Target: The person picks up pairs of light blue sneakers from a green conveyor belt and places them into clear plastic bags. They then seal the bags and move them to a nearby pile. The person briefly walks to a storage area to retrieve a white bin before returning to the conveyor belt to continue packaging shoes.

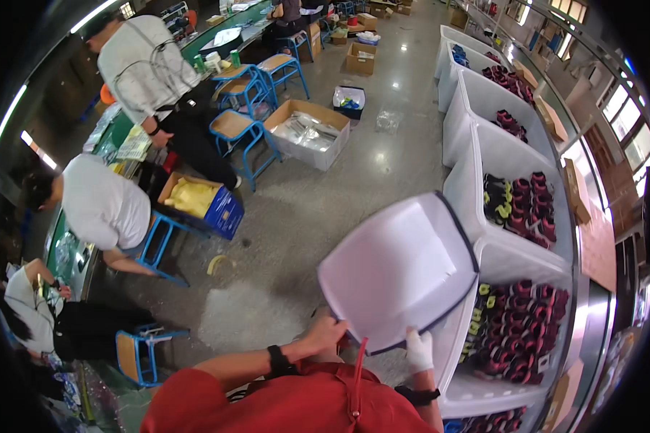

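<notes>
Generally, noted a grey floor (289,216) running from the middle of the frame up to the top centre. Along the right side, recorded a row of large white bins (462,177), with dark red and black shoes (516,328) arranged in lines inside the nearer ones. Down the left side, recorded a green-topped bench (56,222) with three people (108,202) in white tops beside it, one of them upright in the upper left. Left of top centre, logged blue-framed stools (232,125) and an open carton (316,159) of translucent plastic; farther left and lower, a blue box (226,213) with yellow contents. Right of centre, found the shallow white container (383,278) with dark rim, tilted, inner side toward the view, held just beside the bins. At bottom centre, observed a bare left hand (328,334) gripping its near left corner and a gloved right hand (419,351) pinching the near rim farther right; unable to tell the placement of each fingertip. On the left wrist, noted a black band (279,360).
</notes>
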Demonstrator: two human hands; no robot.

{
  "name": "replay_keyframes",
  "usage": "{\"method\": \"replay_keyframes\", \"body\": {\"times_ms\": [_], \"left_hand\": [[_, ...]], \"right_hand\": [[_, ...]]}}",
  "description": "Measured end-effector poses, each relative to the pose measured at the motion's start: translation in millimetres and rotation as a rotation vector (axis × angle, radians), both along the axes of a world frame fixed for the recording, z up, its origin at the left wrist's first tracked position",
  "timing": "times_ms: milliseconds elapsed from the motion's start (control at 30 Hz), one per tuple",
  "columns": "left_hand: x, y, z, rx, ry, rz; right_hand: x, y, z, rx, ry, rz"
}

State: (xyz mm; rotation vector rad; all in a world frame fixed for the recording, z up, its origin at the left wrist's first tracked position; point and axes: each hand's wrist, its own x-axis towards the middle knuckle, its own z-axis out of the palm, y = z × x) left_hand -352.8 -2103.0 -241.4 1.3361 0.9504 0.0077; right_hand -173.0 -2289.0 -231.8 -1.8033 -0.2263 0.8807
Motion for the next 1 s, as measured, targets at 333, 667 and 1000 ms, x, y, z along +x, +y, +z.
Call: {"method": "replay_keyframes", "body": {"times_ms": [333,667,1000], "left_hand": [[255,306,-30,-0.273,-0.128,0.321],[465,555,-69,-0.693,0.067,0.477],[620,728,-64,-0.814,-0.234,1.094]], "right_hand": [[311,280,3,-0.144,-0.383,0.459],[600,395,-37,-0.307,0.053,-0.085],[892,787,-1,-0.26,-0.477,0.624]]}}
